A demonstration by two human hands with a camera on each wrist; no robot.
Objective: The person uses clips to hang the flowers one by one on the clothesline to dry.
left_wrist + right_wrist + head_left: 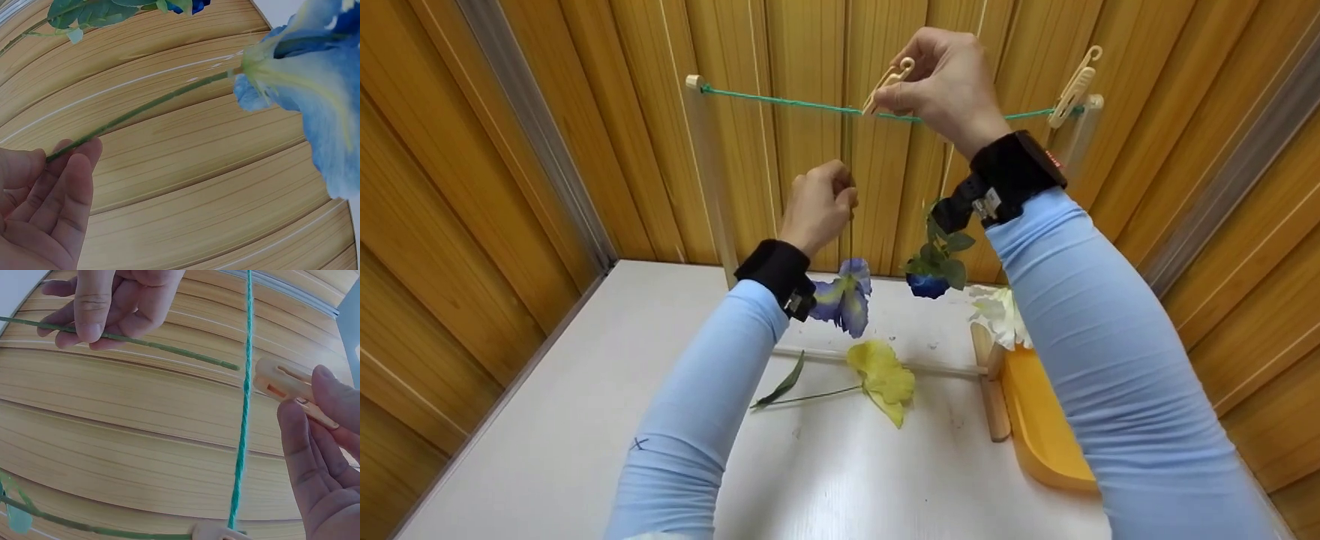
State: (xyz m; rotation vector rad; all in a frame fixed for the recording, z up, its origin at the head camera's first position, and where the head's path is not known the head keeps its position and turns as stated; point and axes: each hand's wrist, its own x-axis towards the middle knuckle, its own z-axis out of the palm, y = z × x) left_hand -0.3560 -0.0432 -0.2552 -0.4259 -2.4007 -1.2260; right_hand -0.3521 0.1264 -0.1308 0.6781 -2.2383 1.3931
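My left hand [819,206] pinches the green stem [140,112] of an artificial purple-blue iris [844,298], which hangs bloom down. Above it, my right hand [949,86] holds a beige clothespin [284,382] between thumb and fingers, its tip right beside the green string [780,100]. The stem's free end reaches close to that string in the right wrist view; whether they touch I cannot tell. A blue rose [928,285] hangs upside down to the right, its stem held at the string by another clothespin [216,532].
A yellow flower [885,379] with a leafy stem lies on the white table [810,487]. Wooden posts [712,180] carry the string; a clothespin [1072,94] sits at its right end. A white flower [1001,315] and an orange tray [1046,454] are partly behind my right arm.
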